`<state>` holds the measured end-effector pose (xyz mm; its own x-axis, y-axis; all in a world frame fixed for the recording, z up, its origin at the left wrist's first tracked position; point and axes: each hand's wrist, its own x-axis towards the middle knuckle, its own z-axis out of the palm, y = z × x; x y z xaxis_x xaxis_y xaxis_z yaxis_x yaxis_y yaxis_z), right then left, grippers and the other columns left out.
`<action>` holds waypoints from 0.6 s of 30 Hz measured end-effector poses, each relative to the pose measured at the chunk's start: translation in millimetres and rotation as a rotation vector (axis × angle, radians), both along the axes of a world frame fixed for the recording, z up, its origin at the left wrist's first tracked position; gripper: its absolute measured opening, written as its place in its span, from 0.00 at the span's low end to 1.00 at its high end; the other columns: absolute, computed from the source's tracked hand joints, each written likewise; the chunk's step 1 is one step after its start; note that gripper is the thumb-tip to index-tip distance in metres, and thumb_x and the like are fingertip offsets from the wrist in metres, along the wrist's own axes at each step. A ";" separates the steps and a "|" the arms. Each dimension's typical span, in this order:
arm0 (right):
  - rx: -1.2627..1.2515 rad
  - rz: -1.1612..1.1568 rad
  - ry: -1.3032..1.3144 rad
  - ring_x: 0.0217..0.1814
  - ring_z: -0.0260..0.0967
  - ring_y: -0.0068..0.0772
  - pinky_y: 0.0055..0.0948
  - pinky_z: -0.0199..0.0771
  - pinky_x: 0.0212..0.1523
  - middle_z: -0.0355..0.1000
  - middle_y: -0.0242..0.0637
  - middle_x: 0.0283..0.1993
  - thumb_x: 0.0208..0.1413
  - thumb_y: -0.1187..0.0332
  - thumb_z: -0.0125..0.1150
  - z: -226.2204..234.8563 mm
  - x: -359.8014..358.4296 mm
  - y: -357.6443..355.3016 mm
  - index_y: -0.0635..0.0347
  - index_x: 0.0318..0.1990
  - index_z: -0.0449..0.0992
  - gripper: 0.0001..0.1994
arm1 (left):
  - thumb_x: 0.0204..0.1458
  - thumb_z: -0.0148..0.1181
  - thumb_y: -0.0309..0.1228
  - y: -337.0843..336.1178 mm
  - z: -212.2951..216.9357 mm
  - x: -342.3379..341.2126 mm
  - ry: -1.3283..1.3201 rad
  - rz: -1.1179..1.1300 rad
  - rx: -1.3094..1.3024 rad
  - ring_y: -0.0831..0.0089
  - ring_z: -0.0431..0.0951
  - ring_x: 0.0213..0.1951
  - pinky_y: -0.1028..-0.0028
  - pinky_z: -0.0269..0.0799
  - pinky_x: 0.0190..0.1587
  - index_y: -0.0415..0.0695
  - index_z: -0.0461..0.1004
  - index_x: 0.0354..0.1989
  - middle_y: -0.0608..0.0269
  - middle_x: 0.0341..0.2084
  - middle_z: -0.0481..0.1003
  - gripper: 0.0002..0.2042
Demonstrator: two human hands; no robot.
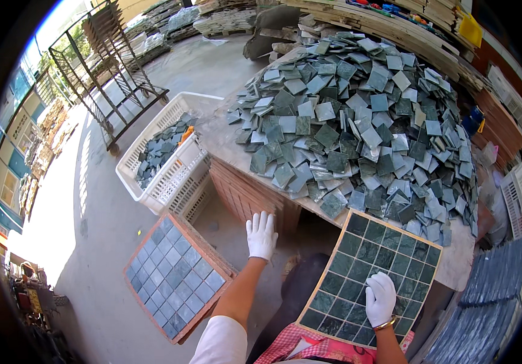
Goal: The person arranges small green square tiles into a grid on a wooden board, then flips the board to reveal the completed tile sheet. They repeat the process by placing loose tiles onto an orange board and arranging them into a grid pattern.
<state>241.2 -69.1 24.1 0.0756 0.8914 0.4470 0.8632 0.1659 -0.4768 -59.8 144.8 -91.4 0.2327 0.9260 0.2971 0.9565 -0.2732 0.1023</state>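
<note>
A wooden-edged tray (317,290) rests tilted over my lap, its grid filled with square dark green stone tiles. My right hand (381,298), in a white glove, lies on the tiles with its fingers curled in; whatever they may hold is hidden. Further left, my left hand (262,235), also white-gloved, hovers with outstretched fingers and holds nothing. It is nearest to a stack of reddish-brown boards (243,194) standing under the table. Beyond both hands, a big heap of loose green-grey stone tiles (340,130) covers the table (212,130).
At the left, another tray of grey-blue tiles (173,270) tops a stack. Behind it are white plastic crates (173,182), the upper one holding tile pieces. A metal rack (106,79) stands at the far left. Sheets of dark tile (485,309) are stacked at right.
</note>
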 end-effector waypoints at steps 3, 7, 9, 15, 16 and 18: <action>0.004 -0.004 -0.008 0.50 0.69 0.51 0.44 0.70 0.52 0.72 0.41 0.43 0.44 0.76 0.61 2.8 -2.0 2.9 0.57 0.39 0.76 0.12 | 0.48 0.55 0.31 11.8 2.3 -4.8 -0.016 -0.077 0.093 0.59 0.64 0.58 0.56 0.53 0.62 0.42 0.69 0.53 0.56 0.54 0.68 0.21; -0.042 -0.027 -0.010 0.50 0.69 0.51 0.44 0.70 0.52 0.72 0.42 0.43 0.44 0.76 0.61 2.8 -2.8 0.3 0.57 0.39 0.76 0.11 | 0.47 0.56 0.31 5.9 5.5 -4.1 0.021 -0.095 0.091 0.60 0.67 0.54 0.57 0.53 0.62 0.41 0.69 0.50 0.54 0.52 0.69 0.20; -0.022 -0.023 -0.007 0.50 0.70 0.51 0.44 0.70 0.51 0.72 0.41 0.43 0.44 0.76 0.62 2.8 -2.1 2.7 0.57 0.39 0.76 0.11 | 0.42 0.60 0.33 7.3 6.4 -7.3 0.085 -0.084 0.004 0.59 0.67 0.52 0.57 0.53 0.62 0.41 0.68 0.50 0.54 0.50 0.68 0.23; -0.008 -0.031 0.014 0.49 0.70 0.50 0.44 0.71 0.50 0.73 0.40 0.42 0.43 0.76 0.63 5.6 -1.3 2.5 0.57 0.38 0.77 0.12 | 0.44 0.55 0.31 40.1 11.9 -46.2 0.350 -0.315 -0.025 0.64 0.69 0.42 0.61 0.61 0.55 0.46 0.76 0.28 0.61 0.31 0.71 0.05; 0.001 -0.031 0.021 0.49 0.70 0.50 0.44 0.71 0.50 0.73 0.40 0.42 0.43 0.76 0.63 5.8 -2.6 4.3 0.57 0.38 0.77 0.12 | 0.44 0.55 0.31 50.3 17.5 -54.6 0.411 -0.416 -0.094 0.65 0.69 0.41 0.62 0.62 0.53 0.48 0.77 0.23 0.62 0.29 0.71 0.05; -0.006 -0.017 0.034 0.49 0.70 0.49 0.43 0.71 0.50 0.73 0.40 0.42 0.43 0.76 0.63 5.7 -3.6 5.0 0.57 0.38 0.77 0.12 | 0.47 0.53 0.32 59.9 -12.0 -77.8 0.512 -0.475 -0.360 0.66 0.78 0.35 0.66 0.69 0.46 0.51 0.79 0.22 0.63 0.24 0.77 0.08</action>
